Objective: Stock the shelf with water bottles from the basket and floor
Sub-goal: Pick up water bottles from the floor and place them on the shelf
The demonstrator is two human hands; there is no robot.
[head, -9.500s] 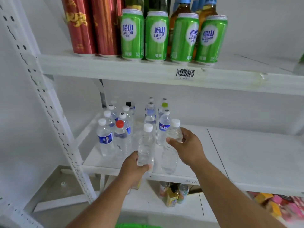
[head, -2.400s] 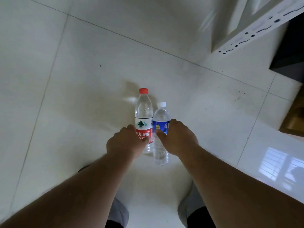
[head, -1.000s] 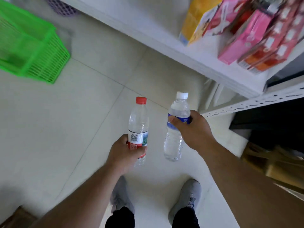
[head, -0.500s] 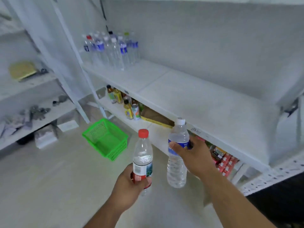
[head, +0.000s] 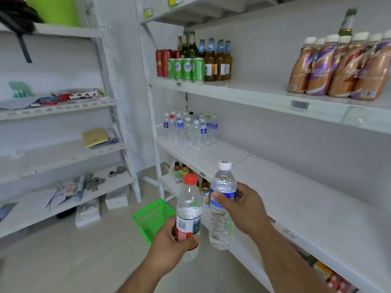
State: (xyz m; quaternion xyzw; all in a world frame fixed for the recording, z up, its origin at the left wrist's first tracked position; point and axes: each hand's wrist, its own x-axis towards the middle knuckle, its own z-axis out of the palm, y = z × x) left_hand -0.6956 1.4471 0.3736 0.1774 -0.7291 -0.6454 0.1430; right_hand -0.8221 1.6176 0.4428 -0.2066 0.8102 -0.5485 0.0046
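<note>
I see left hand (head: 169, 243) gripping the red-cap bottle (head: 189, 212) upright by its label | right hand (head: 243, 210) gripping the white-cap bottle (head: 222, 206) upright, just right of it | shelf (head: 306, 208) right of both hands, stocked bottles (head: 190, 129) at its far end | green basket (head: 153, 216) on the floor beyond the left hand

White walls (head: 296, 49), pale tiled floor (head: 63, 261). Two white metal shelf units meet at far corner. Left unit (head: 63, 153): perforated uprights, shelves w/ papers, gold pouch (head: 95, 137), misc small items. Right unit (head: 275, 96): upper shelf w/ green cans (head: 187, 69), brown glass bottles (head: 218, 64) far end, coffee bottles (head: 338, 68) nearer; barcode label (head: 299, 105) on edge. White boxes (head: 101, 207) on floor under left unit. Even, soft light.
</note>
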